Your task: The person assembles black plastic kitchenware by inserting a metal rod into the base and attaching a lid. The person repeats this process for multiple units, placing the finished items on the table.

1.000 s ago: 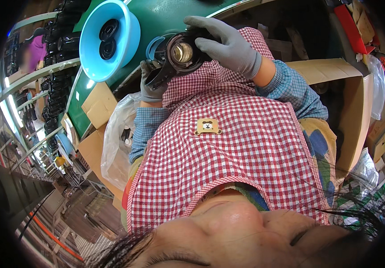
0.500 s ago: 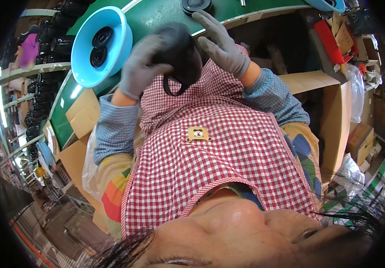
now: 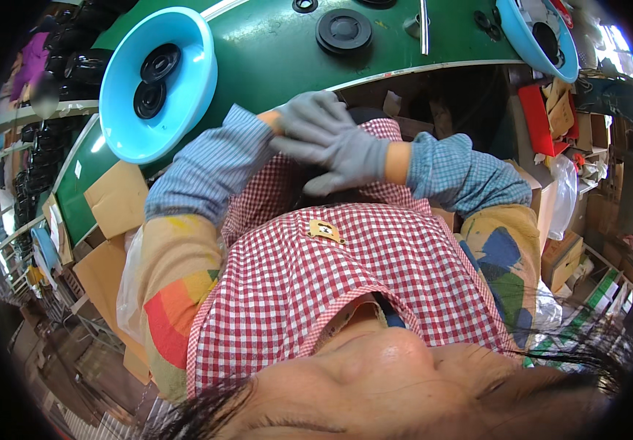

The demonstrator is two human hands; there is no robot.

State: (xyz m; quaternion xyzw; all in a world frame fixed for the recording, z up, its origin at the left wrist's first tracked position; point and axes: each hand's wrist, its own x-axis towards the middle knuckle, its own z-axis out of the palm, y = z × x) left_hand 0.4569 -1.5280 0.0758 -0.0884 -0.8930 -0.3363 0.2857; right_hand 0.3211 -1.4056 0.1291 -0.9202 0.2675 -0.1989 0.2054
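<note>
Both my hands wear grey gloves and cross over my lap, above the red-checked apron (image 3: 316, 271). My right hand (image 3: 349, 158) lies on top, its fingers stretched toward the left and its thumb apart. Under it, my left hand (image 3: 309, 110) reaches to the right with extended fingers, partly covered and slightly blurred. A black object (image 3: 366, 115) shows in part behind and below the hands. Its shape is mostly hidden, and I cannot tell how firmly either hand touches it.
On the green table stands a blue basin (image 3: 203, 88) with black round parts (image 3: 149, 99). A black disc (image 3: 344, 31) and a metal rod (image 3: 424, 29) lie farther right. Another blue basin (image 3: 567, 62) is at the right edge. Cardboard boxes (image 3: 117, 198) flank me.
The black object, earlier raised near my left hand, is lower and mostly covered. My right hand has come down and left over my left hand. The view has shifted, showing more table.
</note>
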